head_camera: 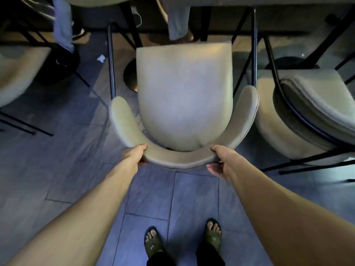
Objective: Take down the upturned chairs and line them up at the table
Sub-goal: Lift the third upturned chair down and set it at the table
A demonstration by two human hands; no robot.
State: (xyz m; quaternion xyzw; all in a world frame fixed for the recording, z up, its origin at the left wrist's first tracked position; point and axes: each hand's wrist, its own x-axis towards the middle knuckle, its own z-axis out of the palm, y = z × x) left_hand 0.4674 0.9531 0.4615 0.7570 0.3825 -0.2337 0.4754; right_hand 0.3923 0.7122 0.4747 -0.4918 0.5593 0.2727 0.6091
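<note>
A pale grey padded chair [184, 96] with black metal legs stands upright on the floor right in front of me, its seat facing the table edge [269, 0] at the top of the view. My left hand [134, 153] grips the left end of its curved backrest. My right hand [219, 164] grips the right end of the same backrest. A second pale chair [307, 116] stands close on the right, tilted in the view. A third pale chair [17, 77] is partly seen at the left edge.
A person's legs [63, 24] in light trousers stand beyond the chair at the top left and top middle. A round table base [129, 73] sits under the table. A scrap of paper [101, 58] lies on the grey tiled floor. My sandalled feet [153, 244] are behind the chair.
</note>
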